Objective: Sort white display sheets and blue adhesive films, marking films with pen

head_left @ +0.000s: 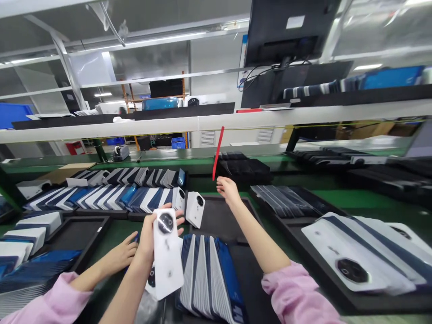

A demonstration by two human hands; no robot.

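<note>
My left hand point(147, 236) reaches in from the bottom, palm up, its fingers wrapped round a white phone back cover point(168, 256) with a dark round camera area. Part of a second white cover point(152, 294) shows beneath it. Farther forward, my right hand point(229, 190) has its fingertips pinched together beside the lower end of a thin red strip point(218, 153). Whether they grip the strip cannot be made out. Below lies a fanned row of grey and blue covers point(200, 274) in a black tray point(224, 220). One white cover point(195, 209) leans at that tray's left edge.
A co-worker's hand point(121, 255) in a pink sleeve reaches in from the left, close to my left forearm. Rows of covers point(111, 198) stand behind it. More covers point(367, 256) lie in a tray at right. A white rail point(199, 122) and a monitor point(290, 31) are overhead.
</note>
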